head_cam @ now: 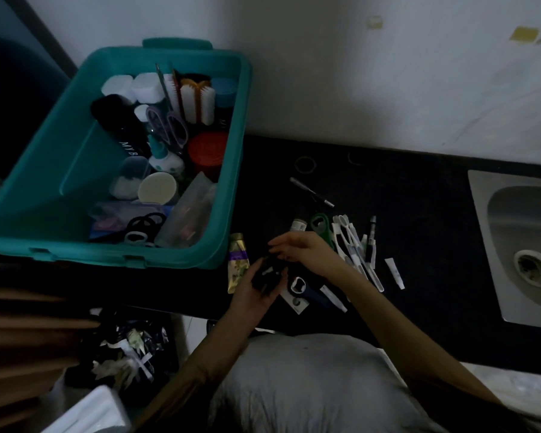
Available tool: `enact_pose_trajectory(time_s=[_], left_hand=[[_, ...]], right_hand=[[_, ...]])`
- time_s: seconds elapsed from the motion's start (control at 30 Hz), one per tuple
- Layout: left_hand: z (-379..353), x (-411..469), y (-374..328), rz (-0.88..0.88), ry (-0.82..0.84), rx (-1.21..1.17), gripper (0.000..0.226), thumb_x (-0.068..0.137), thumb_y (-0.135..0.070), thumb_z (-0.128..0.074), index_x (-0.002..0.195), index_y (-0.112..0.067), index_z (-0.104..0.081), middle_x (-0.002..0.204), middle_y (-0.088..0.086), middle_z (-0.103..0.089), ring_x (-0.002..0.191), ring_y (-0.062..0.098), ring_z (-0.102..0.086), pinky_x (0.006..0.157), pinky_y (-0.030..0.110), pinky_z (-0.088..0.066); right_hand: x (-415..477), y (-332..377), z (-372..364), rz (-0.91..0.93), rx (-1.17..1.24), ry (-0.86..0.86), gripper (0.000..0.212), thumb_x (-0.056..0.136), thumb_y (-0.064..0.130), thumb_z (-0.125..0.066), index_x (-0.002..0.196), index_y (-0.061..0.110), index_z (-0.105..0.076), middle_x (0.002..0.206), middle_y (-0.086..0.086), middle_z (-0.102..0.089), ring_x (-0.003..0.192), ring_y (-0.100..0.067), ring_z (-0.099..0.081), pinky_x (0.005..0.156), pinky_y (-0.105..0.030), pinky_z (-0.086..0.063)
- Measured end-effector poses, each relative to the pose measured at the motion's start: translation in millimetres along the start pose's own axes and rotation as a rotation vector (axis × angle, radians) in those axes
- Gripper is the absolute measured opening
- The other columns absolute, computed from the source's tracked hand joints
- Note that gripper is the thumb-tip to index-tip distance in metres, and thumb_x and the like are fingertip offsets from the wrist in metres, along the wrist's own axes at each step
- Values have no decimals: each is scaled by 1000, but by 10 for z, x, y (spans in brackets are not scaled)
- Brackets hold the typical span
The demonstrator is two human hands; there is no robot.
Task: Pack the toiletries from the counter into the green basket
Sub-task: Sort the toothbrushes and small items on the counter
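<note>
The left hand (253, 293) lies palm up over the counter's (419, 214) front edge, fingers curled around a black thing (267, 275). That thing is small, dark and lumpy, with a pale fleck on top; the dim light hides its make. The right hand (306, 250) comes in from the right just above it, fingers bent down so that the tips reach its upper end. Whether they pinch it or only touch it cannot be told.

Just left of the hands a gold tube (238, 260) with a purple band lies on the counter, near the basket's (231, 182) front right corner. Below the hands lies a dark opener (303, 285) with a pale ring. To the right of the right hand, a green opener (320, 226) and a small bottle (299, 225) lie beside a spread of white sticks (353, 245). A small white tube (394, 273) lies apart from them. Farther back are a pen (311, 192) and a thin ring (305, 164).

The basket is teal, rectangular and open, and stands at the counter's left end. Its right half holds purple scissors (169, 126), a white brush (197, 101), a red jar (207, 151), a black bottle (119, 126), a round pale lid (157, 188) and black bands (146, 221). A steel sink (487, 245) is set in the counter at the far right.
</note>
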State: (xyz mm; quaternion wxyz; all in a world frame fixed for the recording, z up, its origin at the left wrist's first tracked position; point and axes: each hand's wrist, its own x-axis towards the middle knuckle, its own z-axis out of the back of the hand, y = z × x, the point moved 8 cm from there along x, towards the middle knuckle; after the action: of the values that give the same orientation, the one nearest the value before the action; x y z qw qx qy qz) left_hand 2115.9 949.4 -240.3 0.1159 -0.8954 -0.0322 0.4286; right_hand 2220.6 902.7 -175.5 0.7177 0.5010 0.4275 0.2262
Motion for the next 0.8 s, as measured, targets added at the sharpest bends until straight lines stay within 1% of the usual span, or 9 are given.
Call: enact_pose_trajectory(time_s=[0.1, 0.2, 0.3, 0.37, 0.43, 0.5, 0.63, 0.73, 0.8], left_hand=[[102, -11, -54, -23, -34, -34, 20, 97, -16, -49, 97, -1, -63, 92, 17, -70, 90, 27, -62, 64, 32, -60], [153, -17, -86, -40, -40, -27, 20, 97, -17, -49, 95, -4, -64, 83, 13, -73, 80, 22, -67, 63, 30, -60], [131, -4, -104, -52, -42, -1, 19, 97, -16, -47, 96, -7, -63, 80, 10, -72, 69, 18, -70, 58, 27, -59], [147, 6, -119, -72, -63, 7, 19, 97, -13, -46, 94, -5, -63, 84, 12, -71, 71, 19, -69, 57, 26, -59], [206, 4, -130, -87, -106, 10, 16, 97, -10, -48, 92, -3, -62, 91, 14, -67, 80, 22, -65, 57, 26, -59], [253, -12, -136, -82, -129, 0, 14, 95, -9, -51, 91, -3, -62, 90, 15, -65, 83, 23, -62, 59, 26, -59], [277, -46, -148, -63, -124, -27, 10, 93, -7, -54, 90, -3, -63, 84, 15, -68, 83, 24, -63, 67, 31, -58], [276, -59, -161, -75, -108, -16, 12, 93, -8, -52, 92, -3, -63, 88, 15, -68, 85, 25, -62, 66, 32, -58], [274, -65, -177, -86, -98, 3, 14, 93, -10, -52, 93, -4, -64, 86, 15, -70, 87, 26, -63, 67, 32, -59]], right_hand=[[46, -19, 11, -49, 45, 27, 27, 96, -3, -45, 113, 5, -63, 112, -17, -68, 90, -14, -68, 86, -25, -54], [30, -3, -207, -85, 90, 207, 30, 93, -8, -47, 116, 7, -60, 108, -16, -69, 82, -12, -70, 77, -23, -56], [48, -87, -328, -113, -3, 175, 36, 88, -14, -48, 119, 1, -57, 106, -23, -66, 75, -14, -66, 68, -21, -56], [72, -126, -282, -78, -149, 29, 39, 87, -11, -50, 120, 6, -59, 108, -17, -67, 78, -16, -64, 66, -21, -56], [86, -139, -228, 6, -433, -55, 37, 86, 5, -61, 121, 18, -60, 113, -7, -67, 93, -19, -64, 77, -30, -55], [100, -220, -159, 0, -579, -93, 38, 84, 21, -68, 121, 21, -60, 115, -4, -67, 103, -22, -63, 85, -36, -53], [142, -311, -68, -27, -653, -138, 36, 90, 20, -62, 125, 17, -58, 121, -10, -62, 105, -30, -61, 83, -39, -52], [205, -293, -206, -14, -833, -119, 42, 91, 28, -60, 131, 18, -51, 126, -12, -54, 103, -34, -59, 77, -38, -50], [264, -302, -329, -38, -989, -100, 48, 91, 33, -58, 134, 17, -46, 131, -13, -47, 109, -35, -55, 77, -38, -48]])
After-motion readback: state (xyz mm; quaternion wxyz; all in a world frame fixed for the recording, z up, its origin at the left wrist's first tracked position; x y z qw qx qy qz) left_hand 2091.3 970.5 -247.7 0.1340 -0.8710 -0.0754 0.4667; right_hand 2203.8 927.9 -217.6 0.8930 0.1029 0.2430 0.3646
